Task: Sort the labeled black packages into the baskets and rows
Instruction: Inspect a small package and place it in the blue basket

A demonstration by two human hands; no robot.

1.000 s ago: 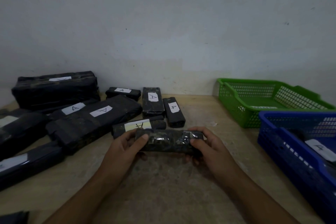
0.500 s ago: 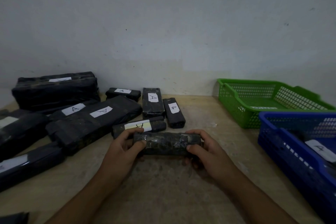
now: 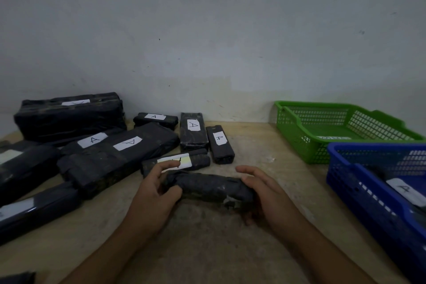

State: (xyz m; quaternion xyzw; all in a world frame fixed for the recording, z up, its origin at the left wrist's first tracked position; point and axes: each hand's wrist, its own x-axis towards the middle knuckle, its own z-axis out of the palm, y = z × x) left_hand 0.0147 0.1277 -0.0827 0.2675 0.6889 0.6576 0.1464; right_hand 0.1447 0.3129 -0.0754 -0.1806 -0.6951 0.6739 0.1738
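Note:
A small black wrapped package (image 3: 208,188) lies across the middle of the wooden table (image 3: 207,249), no label showing on its top. My left hand (image 3: 154,196) grips its left end, thumb and fingers around it. My right hand (image 3: 265,193) cups its right end, fingers partly lifted. Just behind it lies another small package with a yellowish label (image 3: 177,161). Several black packages labelled A (image 3: 119,152) lie in rows at the left and back. A green basket (image 3: 297,136) stands at the back right. A blue basket (image 3: 359,189) nearer on the right holds a package labelled A (image 3: 404,190).
A pale wall (image 3: 207,41) closes the table's far side. A large black bundle (image 3: 69,115) sits against it at the back left. More long packages (image 3: 34,210) run along the left edge. Bare table lies between the held package and the baskets.
The package has been turned in my hands and lowered slightly toward me. My right hand's fingers have loosened and lifted off its top.

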